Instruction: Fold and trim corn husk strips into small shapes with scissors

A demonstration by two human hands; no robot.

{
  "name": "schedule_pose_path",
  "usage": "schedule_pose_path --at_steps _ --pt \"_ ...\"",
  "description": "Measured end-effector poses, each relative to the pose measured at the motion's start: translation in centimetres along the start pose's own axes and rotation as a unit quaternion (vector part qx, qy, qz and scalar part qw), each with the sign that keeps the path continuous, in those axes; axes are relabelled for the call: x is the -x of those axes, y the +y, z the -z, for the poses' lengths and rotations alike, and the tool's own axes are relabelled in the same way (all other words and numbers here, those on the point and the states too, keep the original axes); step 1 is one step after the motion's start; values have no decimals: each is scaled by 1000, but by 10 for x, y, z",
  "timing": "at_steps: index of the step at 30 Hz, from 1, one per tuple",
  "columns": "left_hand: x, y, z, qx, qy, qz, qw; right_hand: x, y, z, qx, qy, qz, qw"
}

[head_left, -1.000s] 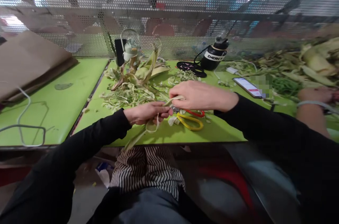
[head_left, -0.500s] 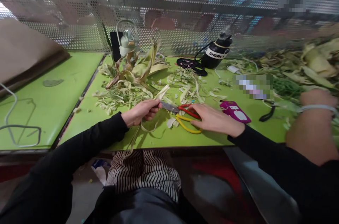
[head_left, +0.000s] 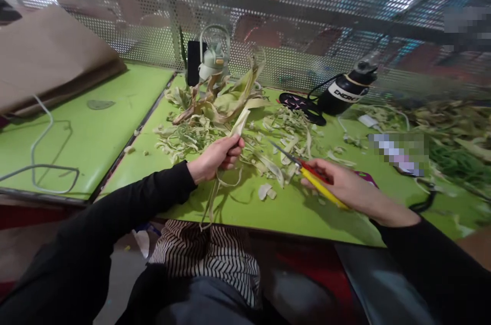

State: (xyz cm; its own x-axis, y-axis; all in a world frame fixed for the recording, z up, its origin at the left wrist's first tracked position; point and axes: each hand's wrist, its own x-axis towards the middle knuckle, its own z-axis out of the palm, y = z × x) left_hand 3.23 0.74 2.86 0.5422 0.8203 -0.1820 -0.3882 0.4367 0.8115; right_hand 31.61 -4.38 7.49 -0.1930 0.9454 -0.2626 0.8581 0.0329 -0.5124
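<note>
Leaf strip (head_left: 238, 127): pale yellow-green, long and limp. The top pokes up past my knuckles and the tail curls down over the table (head_left: 291, 212) edge.
Left hand (head_left: 217, 158): clenched round the leaf strip, just in front of the husk pile (head_left: 215, 105).
Right hand (head_left: 353, 192): wrapped on the scissors (head_left: 303, 169), red and yellow handles. The blades point toward the strip, well apart from it.
Change: half a second back the scissors lay flat on the table under my reaching fingers, and now they're up in my grip. My left hand hasn't let go.

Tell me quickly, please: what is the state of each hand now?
Left hand: closed, holding a pale leaf strip.
Right hand: closed, holding the scissors by their red and yellow handles.
</note>
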Motion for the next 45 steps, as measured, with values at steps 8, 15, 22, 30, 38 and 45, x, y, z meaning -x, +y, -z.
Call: schedule_pose_path --at_steps 8,15,22,30,38,45 --pt "1 -6 0 -20 -35 -3 999 -1 -41 -18 55 -42 23 997" --pt "7 -14 -5 -79 -74 15 994 -6 -50 -20 62 -47 41 996" --pt "9 -14 -5 -116 -81 33 989 -8 -46 -25 44 -26 100 994" --pt "11 -13 -7 -131 -85 52 986 0 -49 -27 2 -45 61 997" --pt "9 -9 -3 -123 -91 75 985 -4 -24 -22 50 19 -3 999" --pt "3 -3 -3 -12 -44 22 999 -5 19 -5 255 115 6 960"
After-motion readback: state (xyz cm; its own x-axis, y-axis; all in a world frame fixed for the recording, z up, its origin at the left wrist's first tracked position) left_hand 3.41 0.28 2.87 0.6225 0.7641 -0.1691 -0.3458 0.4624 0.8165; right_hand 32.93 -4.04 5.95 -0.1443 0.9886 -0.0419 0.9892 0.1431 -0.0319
